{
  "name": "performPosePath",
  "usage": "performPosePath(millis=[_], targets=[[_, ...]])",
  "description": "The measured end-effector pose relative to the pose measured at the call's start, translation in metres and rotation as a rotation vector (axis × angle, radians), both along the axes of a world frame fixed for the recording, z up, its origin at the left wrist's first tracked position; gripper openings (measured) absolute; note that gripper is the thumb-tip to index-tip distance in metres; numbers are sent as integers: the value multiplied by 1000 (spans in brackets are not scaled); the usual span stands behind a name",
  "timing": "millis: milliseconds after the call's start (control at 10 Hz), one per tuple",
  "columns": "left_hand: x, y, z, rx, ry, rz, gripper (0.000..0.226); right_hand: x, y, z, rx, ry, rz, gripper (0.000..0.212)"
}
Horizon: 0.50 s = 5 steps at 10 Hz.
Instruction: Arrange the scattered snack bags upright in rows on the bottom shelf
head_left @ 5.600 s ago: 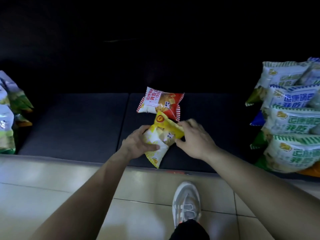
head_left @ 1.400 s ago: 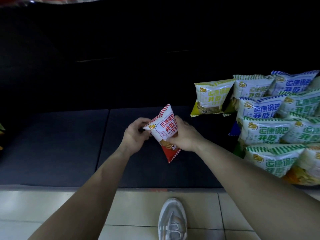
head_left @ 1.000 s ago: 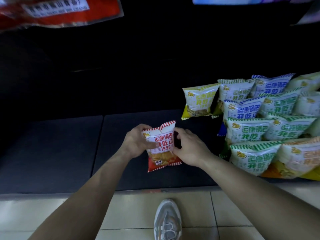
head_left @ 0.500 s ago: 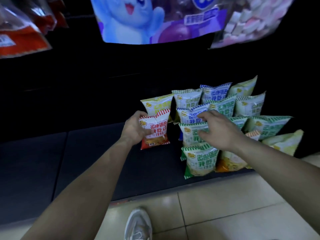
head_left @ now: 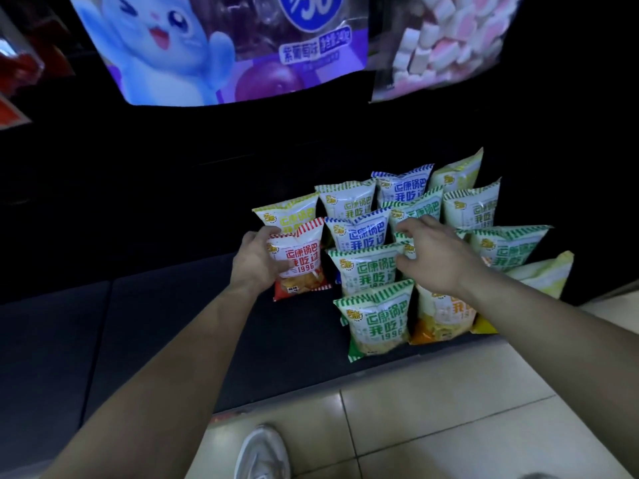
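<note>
Red snack bag (head_left: 301,262): upright, long axis vertical, printed face toward the camera, at the left end of the standing rows on the bottom shelf (head_left: 173,323). The left hand (head_left: 256,261) grips it by its left edge, thumb across the front and fingers behind. Whether its lower seam already rests on the shelf cannot be told.

Position relative to neighbours: directly in front of the yellow bag (head_left: 287,210), just left of the blue bag (head_left: 359,233), with a narrow gap on that side. The green bag (head_left: 366,271) of the next row forward stands down and to the right of it.

The right hand (head_left: 435,261) is relaxed, fingers loosely spread, holding nothing, over the tops of the green bags to the right. The left hand is therefore the nearer one and the only one in contact.

Judgement: the remaining move is short, down and slightly right, to seat the bag flush with the blue bag's row. Release only once it stands unaided.
</note>
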State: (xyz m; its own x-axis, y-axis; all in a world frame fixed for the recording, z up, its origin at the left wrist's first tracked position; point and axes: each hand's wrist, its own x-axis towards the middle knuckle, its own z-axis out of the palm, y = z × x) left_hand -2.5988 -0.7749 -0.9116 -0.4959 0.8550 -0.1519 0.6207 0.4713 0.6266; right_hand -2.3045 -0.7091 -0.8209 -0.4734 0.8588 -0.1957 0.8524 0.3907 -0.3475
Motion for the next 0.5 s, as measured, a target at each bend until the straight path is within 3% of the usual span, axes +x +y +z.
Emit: performPosePath(millis=[200,500], targets=[[7,-8,14,-56,54,27,93,-1,-5,4,-22,-34,-1,61],[19,-39,77,-132,319,-153,84,6,-30,31,17,-162,-27,71]])
